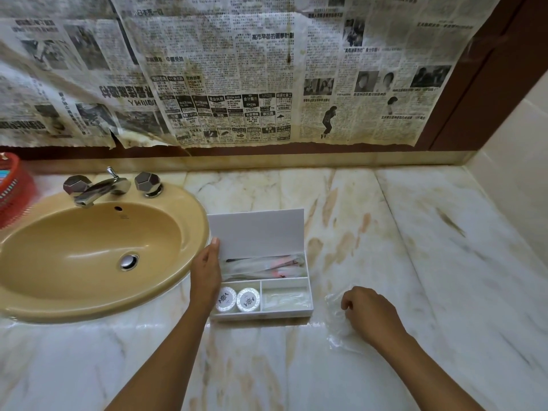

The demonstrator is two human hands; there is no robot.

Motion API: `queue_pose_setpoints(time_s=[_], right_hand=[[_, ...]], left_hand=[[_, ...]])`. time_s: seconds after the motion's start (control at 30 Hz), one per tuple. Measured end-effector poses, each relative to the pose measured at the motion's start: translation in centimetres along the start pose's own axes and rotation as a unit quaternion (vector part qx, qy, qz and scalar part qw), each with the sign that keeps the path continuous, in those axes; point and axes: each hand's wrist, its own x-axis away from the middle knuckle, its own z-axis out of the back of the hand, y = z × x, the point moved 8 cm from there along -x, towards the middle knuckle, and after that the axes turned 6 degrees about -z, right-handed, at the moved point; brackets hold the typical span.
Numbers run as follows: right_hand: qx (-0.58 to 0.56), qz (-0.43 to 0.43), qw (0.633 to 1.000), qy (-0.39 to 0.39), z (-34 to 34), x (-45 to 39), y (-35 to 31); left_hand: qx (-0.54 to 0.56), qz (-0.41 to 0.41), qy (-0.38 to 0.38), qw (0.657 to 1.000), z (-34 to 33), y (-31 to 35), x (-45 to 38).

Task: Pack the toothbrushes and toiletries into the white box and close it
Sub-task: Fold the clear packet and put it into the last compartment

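Note:
The white box (308, 310) stands open on the marble counter, its lid (256, 232) raised at the back. Wrapped toothbrushes (267, 266) fill the long rear compartment. Two round white packets (238, 299) sit in the front left compartment, and a clear wrapped item (284, 296) lies in the front right one. My left hand (207, 271) rests with straight fingers against the box's left side, fingertips at the lid's edge. My right hand (367, 314) lies to the right of the box, its curled fingers gripping a clear plastic packet (338, 324) on the counter.
A tan sink (89, 250) with a chrome tap (100, 188) sits left of the box. A red basket (13, 188) stands at the far left. Newspaper covers the wall behind. The marble counter (415, 232) meets a tiled wall on the right.

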Motion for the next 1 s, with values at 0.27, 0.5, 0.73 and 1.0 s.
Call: queue_pose_setpoints(time_s=[0.27,0.5,0.73,1.0], right_hand=[[0.007,0.013,1.0,-0.009,-0.3,0.2,0.0],[-0.021,0.019,1.0,-0.005,1.2,0.5,0.0],[-0.026,0.025,0.999,0.0,2.0,0.6,-0.6],[-0.064,0.069,0.994,0.053,4.8,1.9,-2.8]], left_hand=[[-0.014,0.0,-0.005,1.0,0.3,-0.7,-0.3],[-0.015,0.003,-0.003,1.0,0.2,-0.7,-0.3],[-0.011,0.006,-0.004,1.0,0.2,-1.2,-0.5],[0.012,0.006,-0.005,1.0,0.0,-1.0,-0.4]])
